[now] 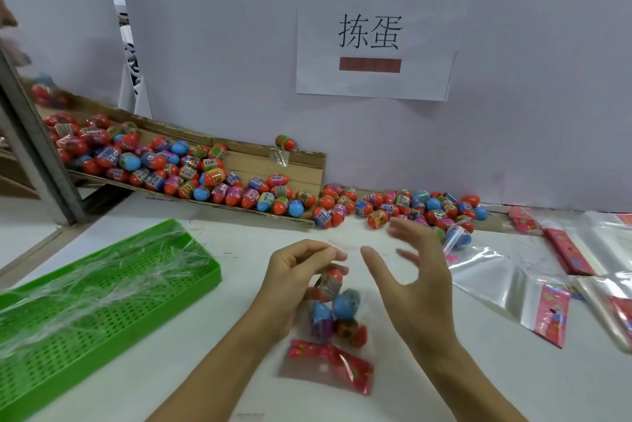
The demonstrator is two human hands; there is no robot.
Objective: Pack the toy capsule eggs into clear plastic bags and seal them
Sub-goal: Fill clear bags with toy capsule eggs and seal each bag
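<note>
My left hand [294, 279] grips the upper part of a clear plastic bag [337, 322] that holds several capsule eggs in red and blue. The bag hangs down, and its red printed header [330, 365] lies at the bottom near me. To the right of the bag, my right hand [415, 271] hovers with fingers spread and holds nothing. A large heap of loose capsule eggs [212, 179] lies on a cardboard sheet [301, 165] and along the wall behind.
A green perforated tray [113, 305] with clear plastic strips sits at the left. Empty clear bags with red headers [519, 288] lie at the right. A metal post [37, 148] stands at the far left. A paper sign [376, 35] hangs on the wall.
</note>
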